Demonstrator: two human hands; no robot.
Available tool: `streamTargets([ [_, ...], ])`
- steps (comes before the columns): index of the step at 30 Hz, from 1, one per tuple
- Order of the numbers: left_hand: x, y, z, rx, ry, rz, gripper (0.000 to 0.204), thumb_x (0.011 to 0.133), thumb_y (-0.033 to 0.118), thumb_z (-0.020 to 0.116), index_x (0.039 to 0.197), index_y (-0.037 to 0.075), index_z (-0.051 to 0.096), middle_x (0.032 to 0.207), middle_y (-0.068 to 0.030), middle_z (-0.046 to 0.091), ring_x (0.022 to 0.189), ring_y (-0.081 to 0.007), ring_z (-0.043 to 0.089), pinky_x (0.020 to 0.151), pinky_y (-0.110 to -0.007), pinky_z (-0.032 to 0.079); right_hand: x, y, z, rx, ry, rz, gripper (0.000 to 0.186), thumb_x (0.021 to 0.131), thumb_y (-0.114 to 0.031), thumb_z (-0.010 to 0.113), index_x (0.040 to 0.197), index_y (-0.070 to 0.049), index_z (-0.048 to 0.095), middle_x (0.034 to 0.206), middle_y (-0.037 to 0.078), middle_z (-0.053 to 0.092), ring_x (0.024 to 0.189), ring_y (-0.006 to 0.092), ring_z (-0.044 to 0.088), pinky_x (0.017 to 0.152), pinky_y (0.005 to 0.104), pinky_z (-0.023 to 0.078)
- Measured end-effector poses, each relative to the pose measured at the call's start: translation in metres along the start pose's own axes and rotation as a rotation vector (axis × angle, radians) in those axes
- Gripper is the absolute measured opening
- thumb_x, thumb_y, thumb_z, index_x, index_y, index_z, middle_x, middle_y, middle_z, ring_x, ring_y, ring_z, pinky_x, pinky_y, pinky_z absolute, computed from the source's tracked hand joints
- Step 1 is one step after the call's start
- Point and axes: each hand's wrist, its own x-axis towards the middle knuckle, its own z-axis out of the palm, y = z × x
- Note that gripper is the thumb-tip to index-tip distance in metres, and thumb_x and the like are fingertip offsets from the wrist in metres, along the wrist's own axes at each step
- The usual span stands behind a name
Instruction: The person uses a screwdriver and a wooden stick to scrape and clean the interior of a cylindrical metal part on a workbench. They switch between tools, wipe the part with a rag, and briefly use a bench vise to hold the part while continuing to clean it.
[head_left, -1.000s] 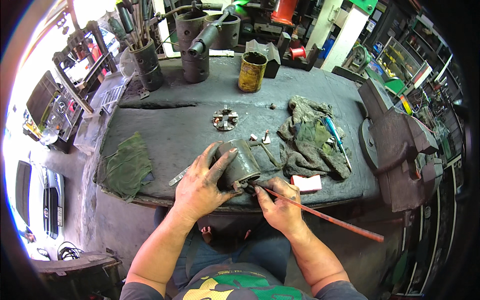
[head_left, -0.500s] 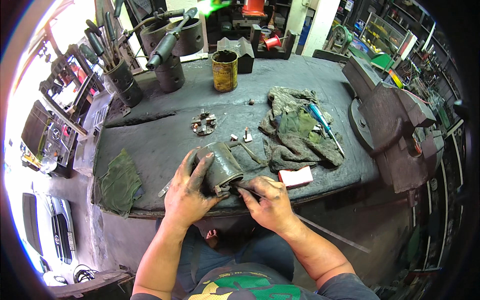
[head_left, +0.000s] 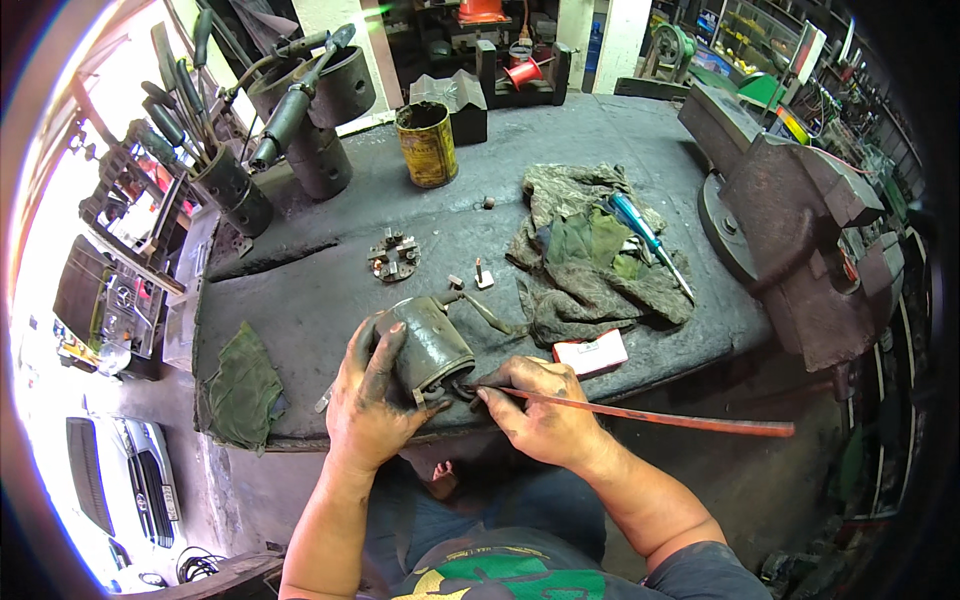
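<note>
Metal cylinder [head_left: 436, 343] between both hands, near the front edge of the table [head_left: 310, 300].
The left hand [head_left: 372, 395] grips its left side with spread fingers; the cylinder's long axis runs away from the person, its open end facing back and slightly right. Just beside that end, the right hand [head_left: 540, 408] pinches a red strip [head_left: 670, 418] pointing leftward at it, lengthwise roughly crosswise; contact cannot be told.

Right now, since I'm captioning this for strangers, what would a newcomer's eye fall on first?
Probably the grey metal cylinder at the near edge of the dark workbench, with the left hand around its side and the right hand at its near end, holding a long reddish strip. Next, perhaps the round yellow can toward the back and the bulky dark metal vise at the right.
</note>
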Motion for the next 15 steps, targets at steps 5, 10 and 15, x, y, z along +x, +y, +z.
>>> streamTargets([
  [5, -0.002, -0.002, 0.002, 0.01, 0.002, 0.005, 0.113, 0.06, 0.036, 0.109, 0.16, 0.022, 0.059, 0.163, -0.0209, 0.058, 0.141, -0.0469, 0.064, 0.11, -0.054, 0.061, 0.001, -0.003, 0.004, -0.106, -0.053, -0.098, 0.016, 0.093, -0.006, 0.085, 0.105, -0.004, 0.074, 0.095, 0.015, 0.077, 0.089, 0.0398, 0.075, 0.08, 0.0472, 0.06],
  [10, -0.001, -0.005, 0.002, 0.025, 0.015, 0.048, 0.113, 0.061, 0.035, 0.108, 0.162, 0.024, 0.058, 0.162, -0.0202, 0.057, 0.139, -0.0471, 0.065, 0.108, -0.054, 0.062, 0.004, -0.002, -0.003, 0.036, -0.048, 0.024, 0.014, 0.094, -0.006, 0.084, 0.106, -0.004, 0.077, 0.098, 0.016, 0.079, 0.091, 0.0388, 0.077, 0.079, 0.0465, 0.061],
  [15, -0.003, -0.005, 0.001, 0.017, 0.0, 0.011, 0.111, 0.063, 0.036, 0.108, 0.162, 0.024, 0.059, 0.163, -0.0205, 0.057, 0.139, -0.0469, 0.066, 0.108, -0.054, 0.062, 0.009, -0.003, -0.011, 0.113, -0.125, 0.063, 0.015, 0.092, -0.004, 0.086, 0.105, -0.004, 0.077, 0.096, 0.016, 0.079, 0.088, 0.0385, 0.078, 0.078, 0.0455, 0.061],
])
